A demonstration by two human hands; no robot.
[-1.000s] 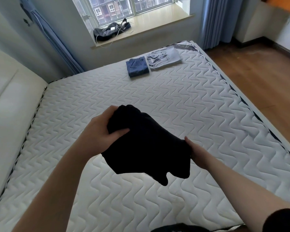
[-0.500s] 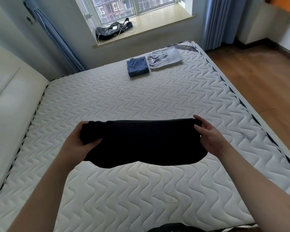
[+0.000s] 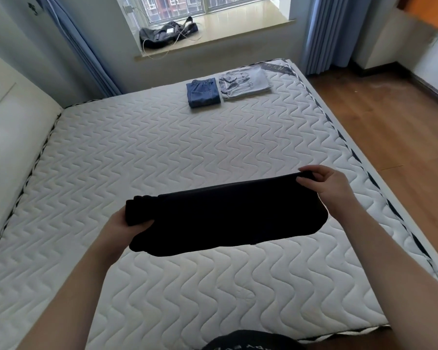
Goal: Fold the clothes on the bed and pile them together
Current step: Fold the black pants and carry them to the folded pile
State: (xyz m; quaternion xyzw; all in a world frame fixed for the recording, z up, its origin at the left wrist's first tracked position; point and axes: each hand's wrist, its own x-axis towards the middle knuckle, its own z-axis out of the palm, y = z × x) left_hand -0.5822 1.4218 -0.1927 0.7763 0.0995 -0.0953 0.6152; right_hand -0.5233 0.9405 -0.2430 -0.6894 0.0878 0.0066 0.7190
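Black cloth, one garment already doubled over, hangs stretched above the near half of the bed, clear of the mattress, between two hands. The left hand has its fingers and thumb wrapped round the bunched left end, and the right hand pinches the upper right corner between thumb and fingers. Two pieces look finished: a folded blue denim item and a folded pale grey item lie side by side, touching, at the far right of the bed. So I count three garments in all, two folded and one in hand. By my reckoning the black one still needs its last fold and a place with the others, and those two sit beside each other, not yet stacked into a pile.
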